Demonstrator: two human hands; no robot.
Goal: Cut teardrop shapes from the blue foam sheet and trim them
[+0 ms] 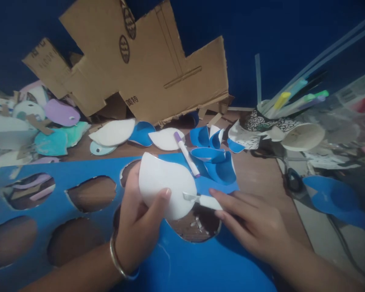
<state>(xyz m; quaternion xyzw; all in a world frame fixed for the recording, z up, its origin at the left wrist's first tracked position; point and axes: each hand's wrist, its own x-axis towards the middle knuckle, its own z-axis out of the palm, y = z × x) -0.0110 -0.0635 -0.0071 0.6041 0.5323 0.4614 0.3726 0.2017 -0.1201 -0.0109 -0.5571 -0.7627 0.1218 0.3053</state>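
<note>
- The left hand [136,227] is in the lower middle of the frame. Its fingers are closed on a white shape [166,182] that looks like a fat leaf. The thumb lies flat on the front of it.
- The white shape is held up just above a big blue sheet [188,263], over one of the holes cut in the sheet.
- The right hand [249,227] comes in from the lower right. Its fingers pinch a small cutter [205,200] with a white body and a silver tip.
- The silver tip touches the right edge of the white shape, low down.
- The thumb is close to the tip. I think it would be safer to keep the thumb back from the edge being cut.
- I think small, slow strokes are best, with the tip pointing away from the left hand.
- Turning the shape with the left hand looks easier than twisting the cutter around.
- A tight hold near the edge should stop the thin shape from bending.
- A pen with a purple cap [187,154] lies just above the white shape, on the blue sheet.
- Curly blue scraps [219,162] sit beside the pen, on the right.
- More white shapes [114,132] lie on the table [252,170] farther up.
- A big piece of cardboard [152,69] leans at the top of the frame.
- A cup full of pens [302,136] lies tipped over at the right.
</note>
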